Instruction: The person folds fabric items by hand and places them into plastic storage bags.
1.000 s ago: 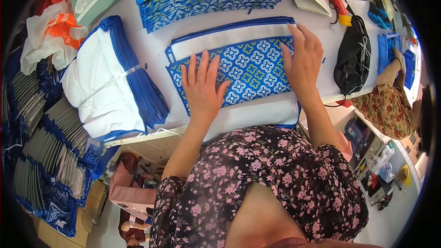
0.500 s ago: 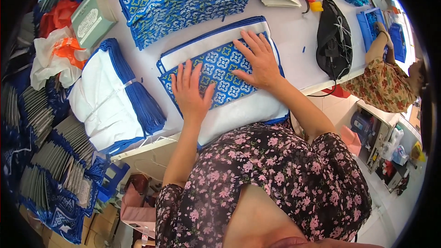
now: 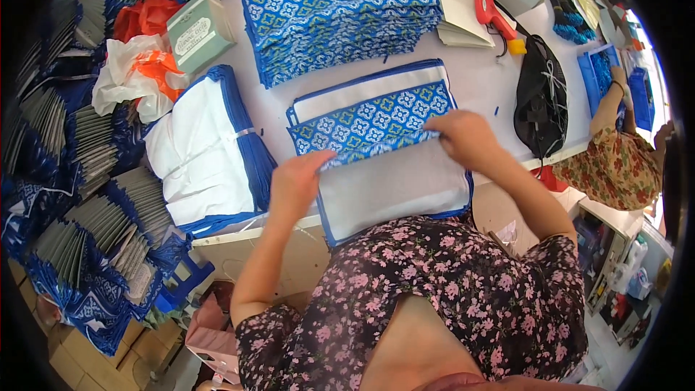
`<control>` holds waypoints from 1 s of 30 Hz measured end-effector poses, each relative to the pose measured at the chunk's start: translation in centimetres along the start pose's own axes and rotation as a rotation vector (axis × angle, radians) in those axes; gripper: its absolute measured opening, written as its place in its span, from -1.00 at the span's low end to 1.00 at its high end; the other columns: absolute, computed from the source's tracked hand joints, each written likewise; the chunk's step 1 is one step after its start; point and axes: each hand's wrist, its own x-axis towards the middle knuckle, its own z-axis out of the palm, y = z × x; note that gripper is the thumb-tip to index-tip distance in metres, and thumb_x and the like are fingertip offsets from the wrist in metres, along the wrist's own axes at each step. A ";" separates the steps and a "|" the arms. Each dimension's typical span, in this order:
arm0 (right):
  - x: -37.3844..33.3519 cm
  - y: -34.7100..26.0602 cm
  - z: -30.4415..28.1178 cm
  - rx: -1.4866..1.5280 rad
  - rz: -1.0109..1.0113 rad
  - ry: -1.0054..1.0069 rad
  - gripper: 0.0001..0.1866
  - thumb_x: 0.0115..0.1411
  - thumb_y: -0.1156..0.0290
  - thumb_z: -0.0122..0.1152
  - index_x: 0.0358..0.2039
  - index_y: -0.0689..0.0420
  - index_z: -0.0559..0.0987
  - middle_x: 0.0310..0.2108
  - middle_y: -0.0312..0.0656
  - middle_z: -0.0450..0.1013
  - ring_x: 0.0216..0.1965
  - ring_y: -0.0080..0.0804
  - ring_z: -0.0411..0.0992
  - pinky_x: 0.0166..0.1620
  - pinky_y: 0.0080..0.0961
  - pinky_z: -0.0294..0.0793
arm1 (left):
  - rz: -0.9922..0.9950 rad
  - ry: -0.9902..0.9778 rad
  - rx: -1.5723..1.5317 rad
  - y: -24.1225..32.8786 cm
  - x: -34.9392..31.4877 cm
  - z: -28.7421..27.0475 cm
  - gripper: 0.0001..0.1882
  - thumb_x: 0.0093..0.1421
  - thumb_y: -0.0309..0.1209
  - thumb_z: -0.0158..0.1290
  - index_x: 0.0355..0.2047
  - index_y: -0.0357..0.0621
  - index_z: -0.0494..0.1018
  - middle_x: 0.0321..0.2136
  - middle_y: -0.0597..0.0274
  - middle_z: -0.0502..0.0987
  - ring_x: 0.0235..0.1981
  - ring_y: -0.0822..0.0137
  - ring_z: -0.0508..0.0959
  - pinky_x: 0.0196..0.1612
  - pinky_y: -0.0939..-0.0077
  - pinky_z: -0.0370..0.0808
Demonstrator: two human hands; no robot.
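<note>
A blue cloth napkin (image 3: 376,119) with a white and green flower pattern lies in front of me, over a white cloth with blue edging (image 3: 394,192). My left hand (image 3: 295,182) is closed on the near left part of the patterned napkin's near edge. At that edge's right end, my right hand (image 3: 469,137) pinches the fabric with thumb and fingers. Between the two hands the edge is lifted a little and folded. Part of the white cloth hangs over the table's front edge against my body.
Beyond lies a tall stack of folded patterned napkins (image 3: 337,18). A tied white and blue cloth bundle (image 3: 203,152) sits left, near a green box (image 3: 199,32) and plastic bags (image 3: 137,76). To the right are a red tagging gun (image 3: 492,14), a black mesh bag (image 3: 539,94) and another person (image 3: 615,159).
Both hands were flat and spread on the patterned napkin. Now they have moved toward its near edge and closed on it, lifting it slightly. The view has shifted a little.
</note>
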 end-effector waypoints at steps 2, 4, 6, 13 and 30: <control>2.1 1.3 -5.1 -0.069 0.094 -0.164 -0.55 0.02 0.55 0.15 -0.01 0.06 0.56 -0.23 0.02 0.53 -0.22 -0.07 0.49 -0.11 -0.20 0.46 | 0.002 -0.077 -0.054 -0.6 3.2 -3.5 -0.57 0.07 -0.64 0.00 -0.09 0.07 0.57 -0.23 0.05 0.62 -0.21 0.00 0.61 -0.16 0.21 0.55; 5.3 2.2 -9.8 0.003 -0.026 0.002 -0.64 0.04 0.56 0.08 -0.11 0.09 0.59 -0.29 -0.02 0.53 -0.20 -0.02 0.48 -0.09 -0.15 0.45 | 0.015 -0.060 0.008 -1.0 7.5 -7.8 -0.55 0.06 -0.65 -0.01 -0.06 0.02 0.57 -0.18 0.02 0.61 -0.18 -0.04 0.60 -0.09 0.20 0.52; 7.4 3.9 -14.4 -0.020 -0.208 0.271 -0.59 0.17 0.56 0.14 0.06 0.07 0.54 -0.21 -0.04 0.54 -0.20 -0.22 0.52 -0.07 -0.40 0.46 | 0.067 0.031 0.010 0.0 12.3 -12.5 -0.56 0.08 -0.64 0.01 -0.03 -0.01 0.55 -0.12 0.01 0.59 -0.15 0.00 0.59 -0.04 0.28 0.49; 9.2 4.8 -20.3 -0.075 -0.179 0.721 -0.64 0.20 0.62 0.09 0.02 0.14 0.53 -0.06 -0.04 0.53 -0.08 -0.21 0.51 -0.01 -0.43 0.46 | 0.328 0.427 0.078 3.1 17.5 -18.5 -0.50 0.13 -0.77 -0.06 0.01 -0.04 0.55 -0.11 0.22 0.62 -0.06 0.36 0.59 0.07 0.50 0.45; -2.4 -1.1 3.3 0.127 -0.480 0.112 -0.65 -0.06 0.30 0.45 -0.30 0.11 0.51 -0.19 -0.13 0.47 -0.10 -0.11 0.43 -0.06 -0.24 0.42 | 0.051 0.156 -0.135 -2.5 -4.0 -2.7 -0.75 -0.04 -0.55 0.24 -0.30 -0.11 0.55 -0.27 0.14 0.56 -0.11 0.07 0.51 0.04 0.22 0.41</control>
